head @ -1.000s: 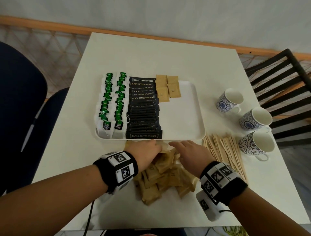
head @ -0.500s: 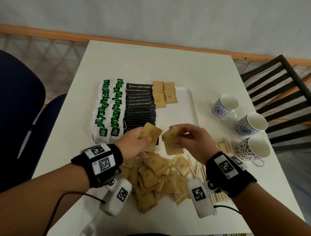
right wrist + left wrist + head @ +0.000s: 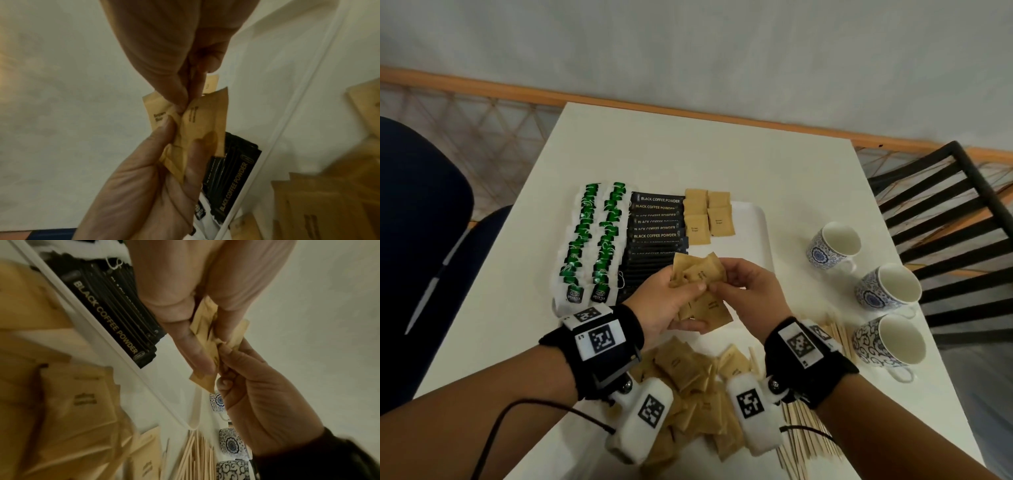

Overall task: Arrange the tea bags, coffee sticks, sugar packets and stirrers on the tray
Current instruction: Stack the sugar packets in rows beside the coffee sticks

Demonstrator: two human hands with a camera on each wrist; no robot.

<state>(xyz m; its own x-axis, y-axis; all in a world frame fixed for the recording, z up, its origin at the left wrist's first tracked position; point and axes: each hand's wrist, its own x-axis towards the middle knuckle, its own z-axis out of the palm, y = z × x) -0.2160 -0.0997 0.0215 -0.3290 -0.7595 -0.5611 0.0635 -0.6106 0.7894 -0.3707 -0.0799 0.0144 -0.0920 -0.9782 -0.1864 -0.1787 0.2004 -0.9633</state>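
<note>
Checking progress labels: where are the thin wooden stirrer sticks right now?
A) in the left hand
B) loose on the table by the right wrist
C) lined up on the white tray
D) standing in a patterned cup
B: the thin wooden stirrer sticks lie in a loose pile on the white table, off the white plastic tray, beside the person's right wrist.

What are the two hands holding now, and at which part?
Both hold brown sugar packets: the left hand grips a bunch across the middle, and the right hand pinches their right edges.
</note>
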